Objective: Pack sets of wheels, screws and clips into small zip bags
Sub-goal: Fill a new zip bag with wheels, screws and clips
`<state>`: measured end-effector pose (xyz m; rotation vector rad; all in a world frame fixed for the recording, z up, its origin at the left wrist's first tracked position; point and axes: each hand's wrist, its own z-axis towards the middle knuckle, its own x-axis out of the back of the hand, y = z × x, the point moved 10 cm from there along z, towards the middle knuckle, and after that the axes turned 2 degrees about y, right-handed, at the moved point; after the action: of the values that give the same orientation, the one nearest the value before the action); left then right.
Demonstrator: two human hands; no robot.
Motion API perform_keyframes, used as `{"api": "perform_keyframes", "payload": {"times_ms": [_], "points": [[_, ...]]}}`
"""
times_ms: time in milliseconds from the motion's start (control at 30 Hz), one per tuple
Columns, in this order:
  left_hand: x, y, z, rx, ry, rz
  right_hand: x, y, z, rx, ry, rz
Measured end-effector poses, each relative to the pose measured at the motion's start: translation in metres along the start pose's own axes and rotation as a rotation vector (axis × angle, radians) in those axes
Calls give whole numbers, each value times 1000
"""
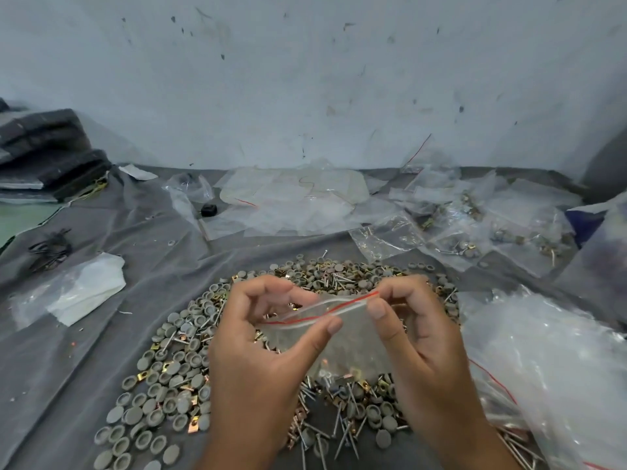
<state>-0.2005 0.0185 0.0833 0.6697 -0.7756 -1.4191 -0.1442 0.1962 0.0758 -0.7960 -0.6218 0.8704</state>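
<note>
Both hands hold one small clear zip bag [342,337] with a red line along its zip strip, above a heap of parts. My left hand [261,337] pinches the strip between thumb and fingers near its middle. My right hand [417,320] pinches the strip's right end. A few small parts lie in the bag's bottom. Under the hands spreads the heap [169,378] of grey round wheels, thin metal screws and brass-coloured square clips on a grey cloth [84,351].
Filled zip bags [475,228] lie at the back right, empty bags [291,195] at the back middle. A big crumpled plastic bag [549,361] lies at the right, another plastic bag [81,293] at the left. Dark stacked pads [47,154] sit far left by the wall.
</note>
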Motion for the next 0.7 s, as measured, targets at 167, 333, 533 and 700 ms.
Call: {"api": "perform_keyframes", "payload": {"times_ms": [167,333,533,700], "points": [[-5,-7,0,46,-52,-115,-10,7,-4,-78,-73,52],[-10,-12,-3,95,-97,-69,-16,8,-5,-91,-137,-53],[-8,-4,-4,-2,-89,156,-17,11,-5,-85,-120,-115],[-8,-3,-3,-26,-64,168,-21,11,-5,-92,-131,-76]]}}
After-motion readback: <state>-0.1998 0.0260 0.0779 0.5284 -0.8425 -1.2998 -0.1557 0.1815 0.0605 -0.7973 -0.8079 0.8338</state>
